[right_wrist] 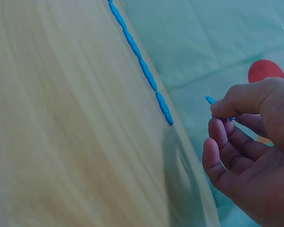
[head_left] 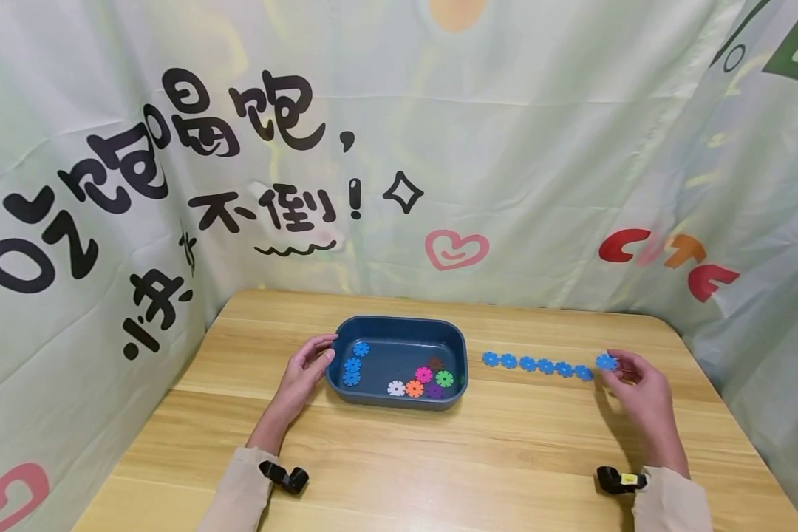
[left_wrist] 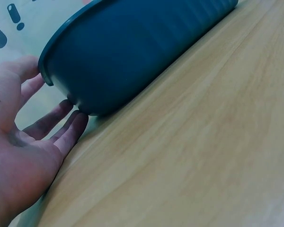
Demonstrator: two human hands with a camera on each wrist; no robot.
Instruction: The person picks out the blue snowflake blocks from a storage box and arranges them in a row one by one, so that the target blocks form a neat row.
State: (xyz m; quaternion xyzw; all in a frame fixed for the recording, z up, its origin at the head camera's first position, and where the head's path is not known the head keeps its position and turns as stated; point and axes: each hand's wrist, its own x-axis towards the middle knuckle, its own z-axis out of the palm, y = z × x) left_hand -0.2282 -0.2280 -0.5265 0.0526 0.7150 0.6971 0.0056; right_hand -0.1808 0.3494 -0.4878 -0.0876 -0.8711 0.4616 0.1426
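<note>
My right hand (head_left: 641, 391) pinches a blue notched disc (head_left: 606, 362) between thumb and fingers, held above the table beyond the right end of a row. That row of several blue notched discs (head_left: 546, 366) lies on the table, right of a dark blue tray (head_left: 399, 402). In the right wrist view the pinched blue disc (right_wrist: 210, 100) shows edge-on, mostly covered by the fingers. My left hand (head_left: 302, 377) touches the tray's left end, and the left wrist view has its fingertips (left_wrist: 80, 118) against the outer wall.
Inside the tray, three blue discs (head_left: 352, 364) lie at the left; white, orange, pink, brown, green and purple discs (head_left: 423, 375) are grouped at the right. A printed curtain (head_left: 539, 185) hangs behind and beside the wooden table (head_left: 439, 465).
</note>
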